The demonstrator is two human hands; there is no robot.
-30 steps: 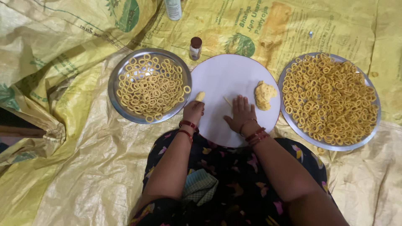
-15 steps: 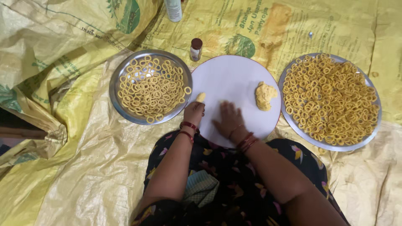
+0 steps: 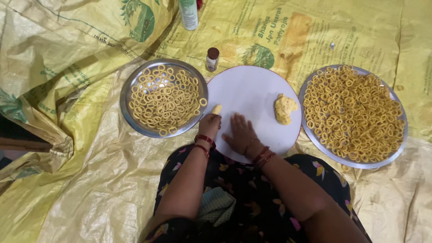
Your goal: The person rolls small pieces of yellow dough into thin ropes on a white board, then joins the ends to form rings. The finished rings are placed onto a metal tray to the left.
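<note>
Steel round plate (image 3: 130,118) heaped with our thin dough rings, larger steel tray (image 3: 398,148) likewise, our left hand (image 3: 209,125) pinching a small yellow dough piece (image 3: 217,109), right hand (image 3: 240,134) flat, fingers spread, on the smooth round white board (image 3: 252,87) beside a soft yellow dough lump (image 3: 285,109)
</note>
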